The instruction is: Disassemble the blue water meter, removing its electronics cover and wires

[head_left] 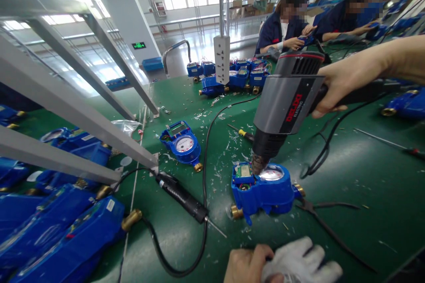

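My right hand (pixel 335 86) grips the handle of a grey and black heat gun (pixel 288 97), reaching in from the right. The gun points down, its nozzle just over or against a blue water meter (pixel 265 190) with brass ends, an exposed green circuit board and a round dial. My left hand (pixel 247 265), at the bottom edge, is closed around a white glove (pixel 302 258); part of this grip is cut off by the frame. A second blue water meter (pixel 182 143) lies to the left. Pliers (pixel 318 214) rest beside the first meter.
A corded electric screwdriver (pixel 182 196) lies left of centre, and a yellow-handled screwdriver (pixel 245 134) behind the nozzle. Blue meters (pixel 66 234) crowd the left behind grey metal struts (pixel 66 119). A power strip (pixel 222 59) hangs ahead. Two co-workers sit at the back right.
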The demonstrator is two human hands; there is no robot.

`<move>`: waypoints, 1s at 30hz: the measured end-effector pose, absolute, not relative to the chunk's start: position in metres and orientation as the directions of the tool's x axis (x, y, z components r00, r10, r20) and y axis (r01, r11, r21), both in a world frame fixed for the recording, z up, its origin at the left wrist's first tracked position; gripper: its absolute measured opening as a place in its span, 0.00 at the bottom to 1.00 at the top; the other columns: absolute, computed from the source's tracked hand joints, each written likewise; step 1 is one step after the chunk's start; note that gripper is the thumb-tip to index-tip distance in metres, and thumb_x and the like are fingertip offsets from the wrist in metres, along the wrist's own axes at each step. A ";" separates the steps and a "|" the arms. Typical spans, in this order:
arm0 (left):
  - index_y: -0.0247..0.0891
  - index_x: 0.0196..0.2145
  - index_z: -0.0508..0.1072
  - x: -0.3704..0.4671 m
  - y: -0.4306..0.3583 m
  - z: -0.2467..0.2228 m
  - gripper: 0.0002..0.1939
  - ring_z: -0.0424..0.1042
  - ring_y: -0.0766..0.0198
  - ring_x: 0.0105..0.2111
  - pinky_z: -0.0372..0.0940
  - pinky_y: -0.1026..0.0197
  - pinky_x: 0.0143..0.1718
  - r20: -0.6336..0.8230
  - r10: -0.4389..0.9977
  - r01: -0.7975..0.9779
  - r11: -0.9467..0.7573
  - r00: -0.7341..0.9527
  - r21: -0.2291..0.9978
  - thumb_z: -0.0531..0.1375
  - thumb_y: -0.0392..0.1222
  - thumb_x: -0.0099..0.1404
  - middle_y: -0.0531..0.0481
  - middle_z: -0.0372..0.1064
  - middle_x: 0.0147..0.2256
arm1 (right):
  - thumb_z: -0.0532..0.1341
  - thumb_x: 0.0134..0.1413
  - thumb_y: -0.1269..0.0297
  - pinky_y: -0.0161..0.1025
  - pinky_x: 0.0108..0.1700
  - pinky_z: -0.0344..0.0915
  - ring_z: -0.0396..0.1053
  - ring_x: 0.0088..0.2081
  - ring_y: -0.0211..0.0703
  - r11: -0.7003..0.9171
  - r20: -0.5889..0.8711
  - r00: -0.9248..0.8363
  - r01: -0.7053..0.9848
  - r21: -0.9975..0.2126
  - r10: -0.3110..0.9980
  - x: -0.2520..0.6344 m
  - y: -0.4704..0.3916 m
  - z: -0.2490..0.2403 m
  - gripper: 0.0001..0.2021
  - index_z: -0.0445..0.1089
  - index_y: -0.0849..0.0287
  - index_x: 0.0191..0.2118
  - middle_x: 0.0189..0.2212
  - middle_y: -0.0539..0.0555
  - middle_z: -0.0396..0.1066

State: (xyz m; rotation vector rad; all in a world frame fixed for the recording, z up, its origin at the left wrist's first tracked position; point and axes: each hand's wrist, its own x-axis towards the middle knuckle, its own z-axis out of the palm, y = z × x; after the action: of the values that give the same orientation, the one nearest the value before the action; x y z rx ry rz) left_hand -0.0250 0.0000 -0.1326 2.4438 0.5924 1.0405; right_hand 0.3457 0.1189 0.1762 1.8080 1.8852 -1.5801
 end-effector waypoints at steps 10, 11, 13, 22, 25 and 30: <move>0.42 0.29 0.66 -0.025 -0.003 -0.147 0.31 0.60 0.68 0.07 0.51 0.64 0.11 0.625 0.542 0.238 -0.829 0.561 0.506 0.34 0.62 0.72 0.58 0.61 0.11 | 0.70 0.41 0.41 0.29 0.25 0.61 0.62 0.22 0.28 -0.251 -0.669 -0.234 0.800 -0.545 0.706 0.350 0.122 0.174 0.26 0.68 0.63 0.30 0.19 0.43 0.64; 0.43 0.29 0.66 -0.024 -0.002 -0.147 0.31 0.60 0.68 0.07 0.51 0.64 0.10 0.638 0.529 0.225 -0.838 0.559 0.498 0.35 0.62 0.73 0.58 0.61 0.11 | 0.70 0.41 0.41 0.30 0.24 0.61 0.62 0.21 0.29 -0.252 -0.666 -0.228 0.801 -0.543 0.711 0.349 0.123 0.174 0.26 0.68 0.63 0.30 0.19 0.44 0.64; 0.43 0.28 0.65 -0.024 0.000 -0.147 0.29 0.61 0.68 0.07 0.51 0.65 0.10 0.663 0.506 0.204 -0.853 0.553 0.481 0.36 0.61 0.73 0.59 0.61 0.11 | 0.71 0.39 0.41 0.30 0.24 0.61 0.63 0.21 0.29 -0.259 -0.660 -0.197 0.810 -0.526 0.725 0.348 0.124 0.173 0.27 0.67 0.63 0.30 0.20 0.44 0.64; 0.43 0.27 0.65 -0.026 -0.002 -0.147 0.30 0.65 0.68 0.09 0.55 0.67 0.12 0.632 0.508 0.198 -0.845 0.585 0.497 0.36 0.60 0.73 0.58 0.65 0.13 | 0.70 0.40 0.40 0.28 0.24 0.62 0.64 0.21 0.29 -0.231 -0.663 -0.259 0.798 -0.557 0.702 0.344 0.121 0.180 0.28 0.68 0.65 0.28 0.18 0.43 0.65; 0.43 0.27 0.67 -0.028 -0.002 -0.145 0.30 0.66 0.67 0.10 0.58 0.66 0.13 0.619 0.513 0.194 -0.838 0.595 0.509 0.36 0.60 0.73 0.57 0.65 0.13 | 0.69 0.41 0.41 0.27 0.24 0.63 0.65 0.21 0.28 -0.206 -0.663 -0.286 0.802 -0.561 0.692 0.341 0.122 0.184 0.27 0.68 0.65 0.28 0.19 0.44 0.65; 0.44 0.28 0.71 -0.028 -0.005 -0.154 0.24 0.70 0.65 0.13 0.63 0.67 0.15 0.477 0.462 0.209 -0.845 0.747 0.492 0.49 0.65 0.68 0.53 0.69 0.16 | 0.70 0.40 0.41 0.28 0.24 0.63 0.64 0.21 0.28 -0.180 -0.653 -0.287 0.814 -0.552 0.701 0.336 0.126 0.186 0.27 0.68 0.65 0.28 0.19 0.44 0.66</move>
State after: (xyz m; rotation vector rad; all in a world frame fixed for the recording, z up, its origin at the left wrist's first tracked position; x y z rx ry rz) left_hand -0.0283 -0.0053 -0.1538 2.5357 0.5128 0.8462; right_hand 0.3363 0.1258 0.1862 1.8008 1.9318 -1.4755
